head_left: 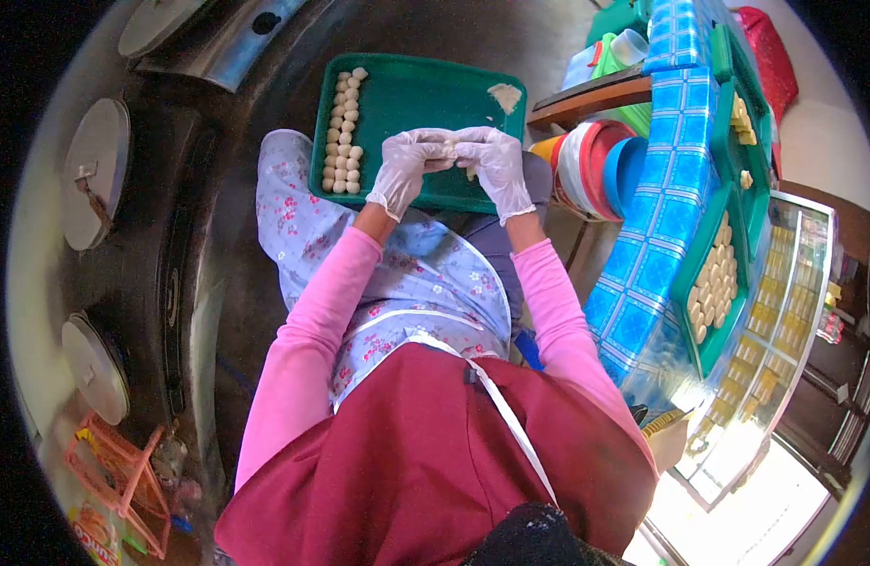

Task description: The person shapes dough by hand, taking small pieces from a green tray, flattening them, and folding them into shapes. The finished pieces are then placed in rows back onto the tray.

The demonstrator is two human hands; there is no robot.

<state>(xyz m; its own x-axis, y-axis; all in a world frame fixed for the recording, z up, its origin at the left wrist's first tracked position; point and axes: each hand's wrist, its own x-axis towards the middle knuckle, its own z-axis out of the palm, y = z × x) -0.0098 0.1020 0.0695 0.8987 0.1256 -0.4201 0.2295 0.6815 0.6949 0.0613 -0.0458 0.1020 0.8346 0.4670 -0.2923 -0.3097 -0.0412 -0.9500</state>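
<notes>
Both my hands wear thin white gloves and meet over a green tray (425, 94) resting on my lap. My left hand (406, 168) and my right hand (496, 162) pinch a small piece of pale dough (450, 146) between their fingertips. Along the tray's left side lie rows of several small shaped dough pieces (342, 132). A small heap of pale dough or flour (505, 95) sits in the tray's far right corner.
A table with a blue checked cloth (661, 236) stands to my right, holding two more green trays of dough pieces (716, 283). Stacked coloured plastic bowls (590, 160) sit beside my right hand. Round metal lids (93, 174) are on the left. A pink basket (114, 481) is low left.
</notes>
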